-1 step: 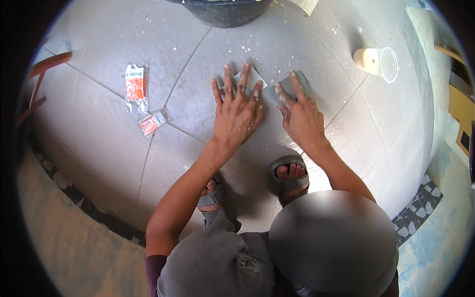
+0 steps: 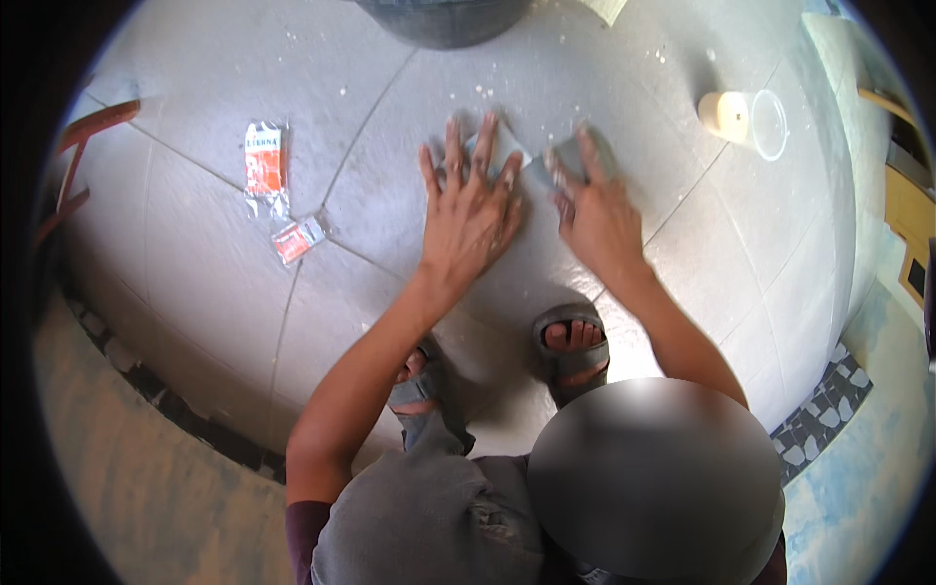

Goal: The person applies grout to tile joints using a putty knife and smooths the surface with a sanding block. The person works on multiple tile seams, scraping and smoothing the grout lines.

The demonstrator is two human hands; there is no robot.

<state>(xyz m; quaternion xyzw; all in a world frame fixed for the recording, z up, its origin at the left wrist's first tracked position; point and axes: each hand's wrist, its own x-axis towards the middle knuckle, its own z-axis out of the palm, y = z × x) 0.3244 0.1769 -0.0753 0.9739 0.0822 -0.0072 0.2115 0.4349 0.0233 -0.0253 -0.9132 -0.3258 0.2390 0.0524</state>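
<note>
My left hand (image 2: pixel 470 210) lies palm down with its fingers spread. Under its fingertips is a small pale sheet (image 2: pixel 512 143), one corner poking out toward the right. Beside it my right hand (image 2: pixel 602 219) rests on a dull grey-green flat piece (image 2: pixel 568 152), two fingers stretched forward over it. The two flat pieces lie close together on the grey tiled floor (image 2: pixel 370 185). What they are made of is hard to tell, as the hands cover much of them. Pale smears mark the fingers of both hands.
A dark tub (image 2: pixel 444 24) stands at the far edge. An orange and white packet (image 2: pixel 264 164) and a smaller one (image 2: pixel 296 240) lie left. A clear plastic cup (image 2: pixel 765 125) with cream contents lies to the right. A reddish frame (image 2: pixel 102 127) stands far left. Pale specks dot the tiles.
My right hand and the grey-green piece have shifted slightly forward and right. My left fingertips are a touch farther forward. Both hands stay on their sheets.
</note>
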